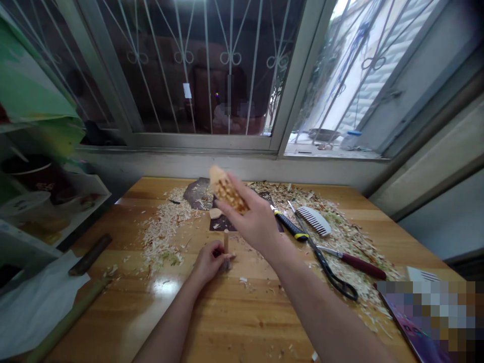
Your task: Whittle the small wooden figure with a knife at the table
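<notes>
Head view: wooden peg (226,241) points up, axis vertical.

My right hand (254,214) is raised over the table (242,322), gripping a pale wooden block (224,186) with a rough, brown-flecked face. Lower down, my left hand (205,262) pinches an upright wooden dowel (226,242) near its base. Wood shavings (162,227) lie on both sides of me; on my right, a white comb (313,221) rests among them, near a red-handled tool (363,265).
</notes>
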Tool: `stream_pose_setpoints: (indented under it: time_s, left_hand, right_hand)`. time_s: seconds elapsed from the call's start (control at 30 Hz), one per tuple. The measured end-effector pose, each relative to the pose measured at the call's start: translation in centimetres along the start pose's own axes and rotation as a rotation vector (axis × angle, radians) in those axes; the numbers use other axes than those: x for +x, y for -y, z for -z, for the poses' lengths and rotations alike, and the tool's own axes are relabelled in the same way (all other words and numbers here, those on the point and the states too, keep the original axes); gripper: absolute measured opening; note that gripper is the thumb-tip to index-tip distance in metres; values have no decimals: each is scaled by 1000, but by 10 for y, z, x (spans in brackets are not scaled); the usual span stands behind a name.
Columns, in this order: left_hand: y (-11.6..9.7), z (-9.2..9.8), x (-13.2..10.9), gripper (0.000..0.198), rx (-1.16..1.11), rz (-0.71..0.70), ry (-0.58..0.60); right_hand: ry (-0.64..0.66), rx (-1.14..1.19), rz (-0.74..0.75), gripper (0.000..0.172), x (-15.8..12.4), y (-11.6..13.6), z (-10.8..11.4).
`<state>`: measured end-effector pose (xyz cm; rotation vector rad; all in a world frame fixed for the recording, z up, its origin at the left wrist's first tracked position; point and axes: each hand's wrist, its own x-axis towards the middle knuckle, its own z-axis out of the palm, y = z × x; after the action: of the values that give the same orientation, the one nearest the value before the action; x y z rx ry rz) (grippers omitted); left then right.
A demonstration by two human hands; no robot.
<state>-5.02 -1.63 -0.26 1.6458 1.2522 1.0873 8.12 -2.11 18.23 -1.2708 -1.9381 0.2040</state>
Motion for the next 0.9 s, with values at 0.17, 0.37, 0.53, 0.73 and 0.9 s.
stream_pose_setpoints:
  time_s: [0.17,0.37,0.53,0.73,0.9]
  left_hand:
    - [2,0,-1,22,-14,8,-11]
    - [1,-1,-2,23,17,-23,-7]
    - [1,-2,-2,23,11,0,-14]
    - [-2,-1,-2,27,41,-9,6]
    - [-3,-1,-2,25,57,-24,-3]
  right_hand:
    - [424,-185,-118,58,-3,-3,-13]
    - [181,94,-87,56,9,4,-3]
    - [488,-94,-177,53,7,-5,-12]
    - [223,281,-133,44,6,-17,-18]
    - [504,110,-221,49,0,-24,-17]
